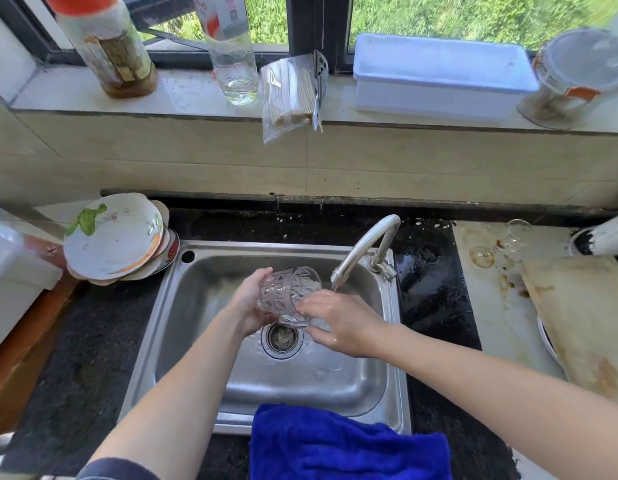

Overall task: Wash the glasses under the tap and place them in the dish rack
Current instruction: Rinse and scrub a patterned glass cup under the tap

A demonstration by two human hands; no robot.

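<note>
A clear patterned glass mug point(287, 289) is held tilted over the steel sink point(196, 282), just left of the tap spout point(361, 251). My left hand point(250, 303) grips its body from the left. My right hand point(342, 322) holds its lower end near the handle, with water from the tap running onto this hand. A stemmed glass point(501, 242) lies on its side on the counter at the right.
A stack of dirty plates point(113, 237) leans at the sink's left corner. A blue cloth point(349, 445) hangs over the sink's front edge. A stained cutting board point(577, 320) lies at the right. Bottles, a white box point(439, 77) and a jar stand on the window sill.
</note>
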